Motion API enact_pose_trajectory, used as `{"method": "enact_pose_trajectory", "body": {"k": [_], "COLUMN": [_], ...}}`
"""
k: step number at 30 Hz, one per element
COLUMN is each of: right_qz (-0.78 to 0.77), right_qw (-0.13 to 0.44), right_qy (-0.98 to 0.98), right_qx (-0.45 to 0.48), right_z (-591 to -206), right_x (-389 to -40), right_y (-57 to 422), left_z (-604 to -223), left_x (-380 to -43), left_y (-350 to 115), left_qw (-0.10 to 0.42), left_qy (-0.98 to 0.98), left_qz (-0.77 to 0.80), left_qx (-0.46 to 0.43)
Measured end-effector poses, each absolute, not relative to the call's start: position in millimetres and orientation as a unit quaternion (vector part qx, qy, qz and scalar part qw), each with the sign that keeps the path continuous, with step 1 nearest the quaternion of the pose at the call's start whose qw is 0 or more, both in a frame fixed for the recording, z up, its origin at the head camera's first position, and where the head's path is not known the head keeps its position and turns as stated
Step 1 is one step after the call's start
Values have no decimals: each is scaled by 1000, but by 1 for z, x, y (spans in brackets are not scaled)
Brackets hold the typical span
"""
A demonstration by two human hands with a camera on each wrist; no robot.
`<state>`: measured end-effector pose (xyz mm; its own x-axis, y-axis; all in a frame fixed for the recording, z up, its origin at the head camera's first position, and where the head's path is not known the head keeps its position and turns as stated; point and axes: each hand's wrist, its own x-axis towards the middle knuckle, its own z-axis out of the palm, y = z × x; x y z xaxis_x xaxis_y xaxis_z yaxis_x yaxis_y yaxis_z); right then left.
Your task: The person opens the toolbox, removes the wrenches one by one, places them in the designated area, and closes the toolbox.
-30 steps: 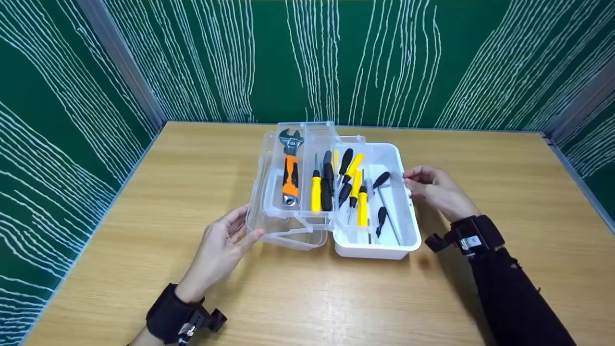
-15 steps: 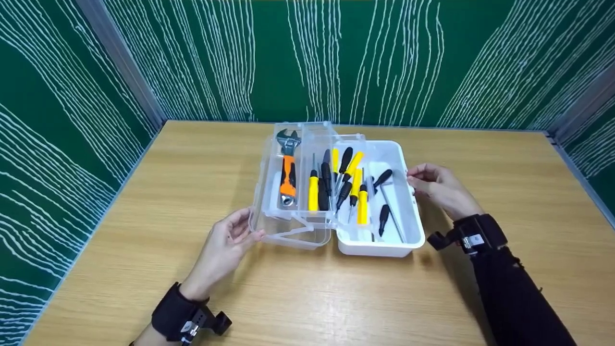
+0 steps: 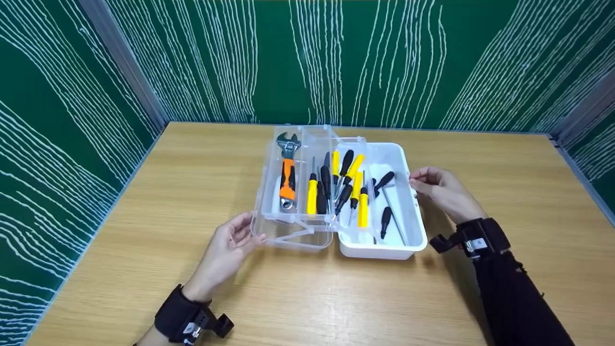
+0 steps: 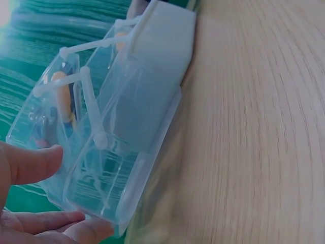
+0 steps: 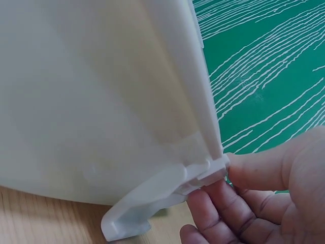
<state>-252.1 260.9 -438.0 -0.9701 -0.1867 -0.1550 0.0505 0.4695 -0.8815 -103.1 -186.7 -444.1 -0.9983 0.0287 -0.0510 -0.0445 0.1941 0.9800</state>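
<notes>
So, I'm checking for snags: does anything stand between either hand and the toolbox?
Nothing visible: both touch it directly. The left hand grips the clear lid by its outer edge; the right hand pinches the white latch on the white base's outer side.

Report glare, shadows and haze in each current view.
Head: pale glare on the table, a shadow beside the black sleeve. Left wrist: a bright patch at the upper left edge, the clear lid hazy. Right wrist: dim, the white box greyed with a soft-edged beige patch.
</notes>
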Motion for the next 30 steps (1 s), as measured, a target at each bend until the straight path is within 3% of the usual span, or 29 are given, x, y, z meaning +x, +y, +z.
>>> {"method": "enact_pose_trajectory", "body": {"k": [30], "right_qz": [-513], "right_qw": [119], "right_qy": [848], "right_qx": [-52], "right_z": [-438], "right_x": [-251], "right_y": [266], "left_z": [-458], "left_x": [-110], "left_y": [-191], "left_qw": [82], "left_qy": [733], "left_qz": [675], "left_qx": [-18]}}
